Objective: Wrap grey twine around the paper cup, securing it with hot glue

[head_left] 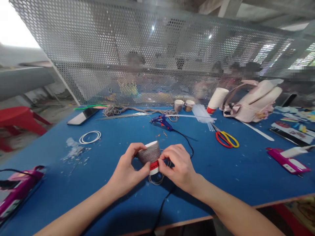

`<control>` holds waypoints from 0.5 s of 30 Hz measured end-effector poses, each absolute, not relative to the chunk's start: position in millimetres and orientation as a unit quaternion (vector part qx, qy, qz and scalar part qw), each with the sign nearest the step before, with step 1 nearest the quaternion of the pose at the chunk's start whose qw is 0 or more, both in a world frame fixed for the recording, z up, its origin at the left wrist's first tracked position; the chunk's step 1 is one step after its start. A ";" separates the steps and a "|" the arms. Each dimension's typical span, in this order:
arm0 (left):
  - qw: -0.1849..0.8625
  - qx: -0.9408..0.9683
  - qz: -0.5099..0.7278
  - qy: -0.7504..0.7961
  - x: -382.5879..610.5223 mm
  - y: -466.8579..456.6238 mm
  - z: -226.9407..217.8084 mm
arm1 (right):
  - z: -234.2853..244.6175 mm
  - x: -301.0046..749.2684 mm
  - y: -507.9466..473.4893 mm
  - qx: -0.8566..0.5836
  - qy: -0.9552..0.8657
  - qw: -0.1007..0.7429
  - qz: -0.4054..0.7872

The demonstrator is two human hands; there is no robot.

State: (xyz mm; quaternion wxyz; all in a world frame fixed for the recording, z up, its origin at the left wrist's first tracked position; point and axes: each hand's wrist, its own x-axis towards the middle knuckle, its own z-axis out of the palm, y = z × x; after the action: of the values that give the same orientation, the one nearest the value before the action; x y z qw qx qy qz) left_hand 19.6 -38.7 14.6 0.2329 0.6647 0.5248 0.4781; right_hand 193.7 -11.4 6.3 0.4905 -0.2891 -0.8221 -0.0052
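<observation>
My left hand [126, 170] grips a paper cup [150, 154] lying on its side just above the blue table [110, 196]. Most of the cup is wound with grey cord; a red band and white rim show at its lower end. My right hand [178, 165] pinches the cord against the cup near the red band. A loose loop of grey cord [156, 179] hangs below the cup. A blue glue gun [161, 121] rests behind the hands, and its black cable [188, 144] runs past my right hand to the table's front edge.
Red-and-yellow scissors [227, 139], a stack of paper cups [217, 99], clear glue sticks [203, 114], a pale bag [253, 101], a cord bundle [115, 110], a phone [82, 116], a white ring [90, 137] and pink glue guns [285, 159] lie around. A perforated metal screen [147, 55] stands behind the table; people sit beyond it.
</observation>
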 end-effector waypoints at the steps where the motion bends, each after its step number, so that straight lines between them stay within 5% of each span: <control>1: 0.229 0.668 0.478 0.522 19.2 -38.9 14.4 | 6.4 193.4 -11.3 -0.287 -0.821 0.492 -0.007; 15: 0.196 0.670 0.500 0.513 17.7 -38.3 9.6 | 6.8 192.6 -12.8 -0.294 -0.824 0.484 0.017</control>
State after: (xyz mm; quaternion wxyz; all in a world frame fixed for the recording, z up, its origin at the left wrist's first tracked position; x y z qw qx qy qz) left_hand 17.7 -38.3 9.6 0.1961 0.6700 0.5129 0.4996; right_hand 192.6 -12.8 6.8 0.4843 -0.2943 -0.8237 0.0170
